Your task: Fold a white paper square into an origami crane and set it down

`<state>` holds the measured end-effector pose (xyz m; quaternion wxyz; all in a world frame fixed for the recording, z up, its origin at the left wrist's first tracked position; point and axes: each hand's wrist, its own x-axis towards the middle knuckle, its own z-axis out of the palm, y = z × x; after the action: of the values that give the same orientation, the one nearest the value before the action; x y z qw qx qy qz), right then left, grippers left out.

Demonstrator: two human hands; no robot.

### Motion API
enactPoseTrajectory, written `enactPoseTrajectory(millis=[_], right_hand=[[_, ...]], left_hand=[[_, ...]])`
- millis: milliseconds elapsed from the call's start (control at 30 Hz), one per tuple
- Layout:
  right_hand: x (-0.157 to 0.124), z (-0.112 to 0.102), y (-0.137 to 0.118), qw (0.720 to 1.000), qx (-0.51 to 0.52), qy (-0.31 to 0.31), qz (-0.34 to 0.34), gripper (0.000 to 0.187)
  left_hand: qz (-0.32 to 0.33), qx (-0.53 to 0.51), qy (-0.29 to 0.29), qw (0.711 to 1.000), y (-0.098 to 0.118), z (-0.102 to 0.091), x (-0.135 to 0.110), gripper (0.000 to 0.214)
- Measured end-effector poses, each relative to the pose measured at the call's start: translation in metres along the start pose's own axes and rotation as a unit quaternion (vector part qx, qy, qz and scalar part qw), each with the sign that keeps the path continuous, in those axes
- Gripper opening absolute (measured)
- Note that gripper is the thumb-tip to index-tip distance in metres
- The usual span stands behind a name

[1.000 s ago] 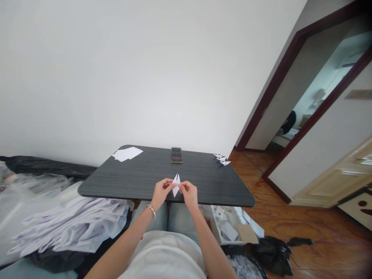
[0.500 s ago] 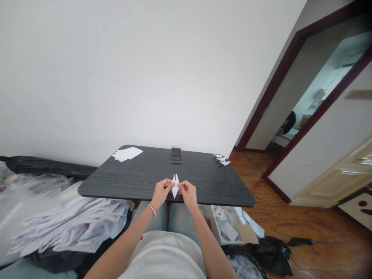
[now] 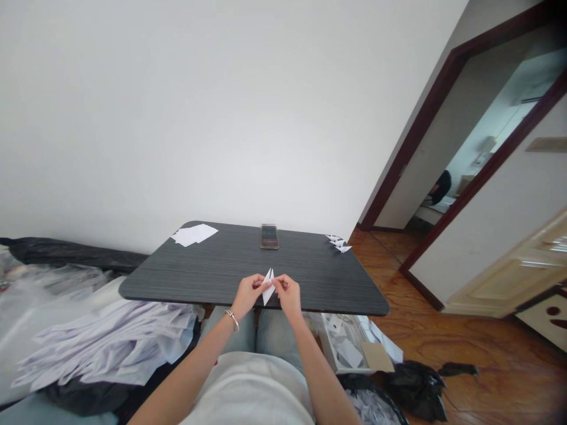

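A small white folded paper (image 3: 267, 293), a narrow diamond split at its top point, is held between my two hands over the near edge of the dark table (image 3: 212, 260). My left hand (image 3: 248, 293) pinches its left side with thumb and fingers. On the other side, my right hand (image 3: 287, 291) grips it with the thumb lying across its front. Both hands nearly meet at the paper's middle, and the fingertips behind it are hidden.
White paper sheets (image 3: 195, 234) lie at the table's far left. A phone (image 3: 269, 237) rests at the back middle. Several folded paper pieces (image 3: 339, 243) sit at the far right. Below right is a white bin (image 3: 330, 348) of papers; crumpled white sheets (image 3: 115, 342) lie at left.
My hands have come slightly closer together. The folded paper has tilted a little and its split top looks narrower, with my right thumb now further over its middle.
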<state>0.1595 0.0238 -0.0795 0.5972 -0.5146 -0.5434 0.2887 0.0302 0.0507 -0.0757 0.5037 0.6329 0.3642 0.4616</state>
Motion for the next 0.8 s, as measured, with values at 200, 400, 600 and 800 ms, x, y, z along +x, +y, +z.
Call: enactPoseTrajectory(millis=[200,400,600,800], right_hand=[[-0.0012,-0.0013,-0.0024,1.000,-0.001,-0.006,-0.007,0.021],[-0.0007,-0.0006,-0.0030,0.999,-0.009,0.008,-0.030,0.020],[0.0017,0.0015,0.0032,0.999,-0.015,0.024,-0.039,0.019],[0.0027,0.0006,0.0062,0.999,-0.009,0.021,-0.034,0.019]], left_hand=[[-0.010,-0.013,-0.013,1.000,-0.0009,-0.0004,0.0025,0.027],[-0.009,-0.013,-0.011,1.000,0.0002,0.0007,0.0018,0.029],[-0.002,-0.009,-0.010,1.000,-0.0007,0.0015,0.0016,0.030],[0.000,-0.001,-0.016,1.000,-0.0018,0.0022,0.0011,0.028]])
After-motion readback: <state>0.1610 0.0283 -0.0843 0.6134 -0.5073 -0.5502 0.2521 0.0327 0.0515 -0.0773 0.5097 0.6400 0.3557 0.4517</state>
